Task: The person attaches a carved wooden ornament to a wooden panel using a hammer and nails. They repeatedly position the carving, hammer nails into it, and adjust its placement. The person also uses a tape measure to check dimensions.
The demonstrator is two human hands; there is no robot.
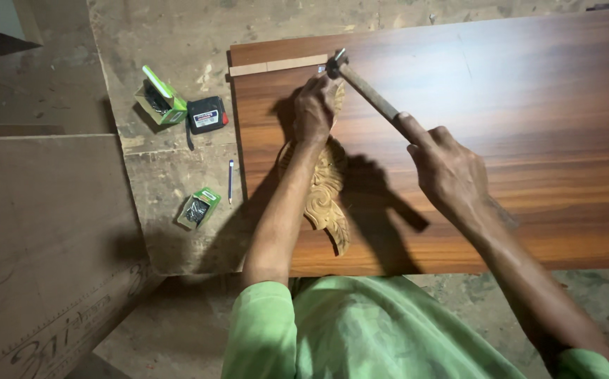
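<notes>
- Sleeves of a green shirt (360, 330) fill the bottom centre of the frame, nearest the camera, with both bare forearms reaching up from them.
- The right hand (448, 165), at centre right, is closed in a fist round the wooden handle of a hammer (364, 85), forefinger stretched along the shaft.
- The hammer slants up and left from that grip, its metal head near the upper centre of the frame, just above the left hand's fingertips.
- The left hand (315, 109), upper centre, presses down on the top end of a carved wooden ornament (324, 196); its fingers are bunched together at the tips right under the hammer head, but whether they pinch a nail cannot be told.
- The ornament, pale and scrolled, lies flat on a reddish-brown laminated board (515, 126) near the board's left edge, running from the left hand down toward the bottom centre.
- A thin pale wood strip (276, 67) lies along the board's top left corner, just beside the hammer head.
- Left of the board, on the worn workbench (171, 175): a small green box of nails (197, 208) and a blue pen (230, 181).
- Farther up, at upper left, an open green box (158, 98) stands beside a black tape measure (207, 114).
</notes>
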